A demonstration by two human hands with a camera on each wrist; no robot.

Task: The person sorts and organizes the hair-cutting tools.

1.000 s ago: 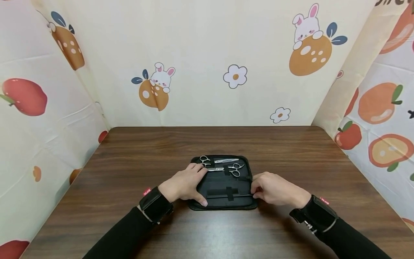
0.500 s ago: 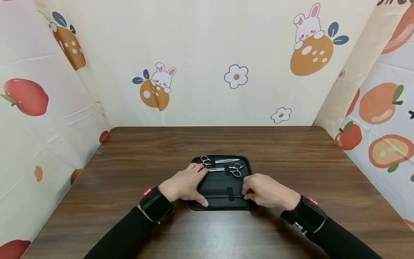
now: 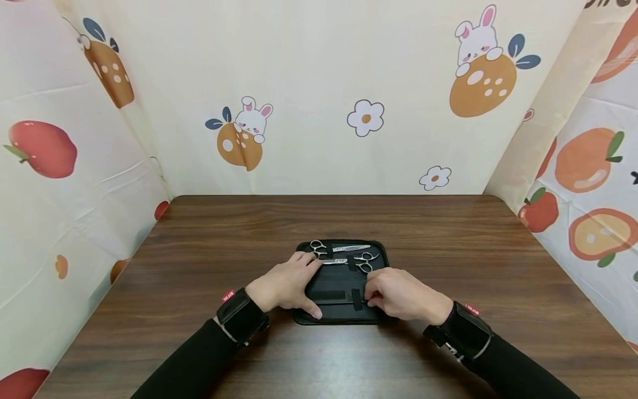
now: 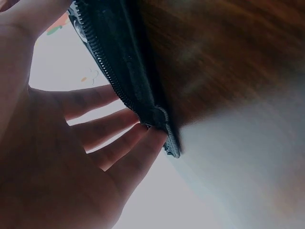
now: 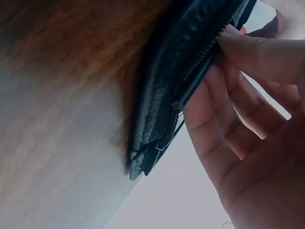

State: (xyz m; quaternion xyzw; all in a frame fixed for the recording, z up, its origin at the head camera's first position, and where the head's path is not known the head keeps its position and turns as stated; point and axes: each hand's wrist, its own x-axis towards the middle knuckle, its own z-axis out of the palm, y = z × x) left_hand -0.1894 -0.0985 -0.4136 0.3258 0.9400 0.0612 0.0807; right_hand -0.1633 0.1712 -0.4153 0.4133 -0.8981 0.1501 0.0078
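A black zip-up scissors case (image 3: 331,281) lies spread flat on the table. Two pairs of silver scissors are strapped in its upper half, the upper pair (image 3: 349,248) above the lower pair (image 3: 344,260). Across the lower half run a pocket and a short black strap (image 3: 356,299). My left hand (image 3: 291,280) rests on the case's left side, fingers spread and thumb at the lower left. With curled fingers my right hand (image 3: 399,293) pinches at the pocket's edge on the right; its fingertips are partly hidden. The zipper teeth (image 5: 195,59) show in the right wrist view.
The brown wooden table (image 3: 239,221) surrounds the case on all sides. A cream curtain (image 3: 309,144) with printed rabbits and flowers hangs behind it. Fruit-printed sheets close off the left and right sides.
My right hand has moved left along the pocket, from the case's right edge toward the strap. The left hand and the scissors have stayed in place.
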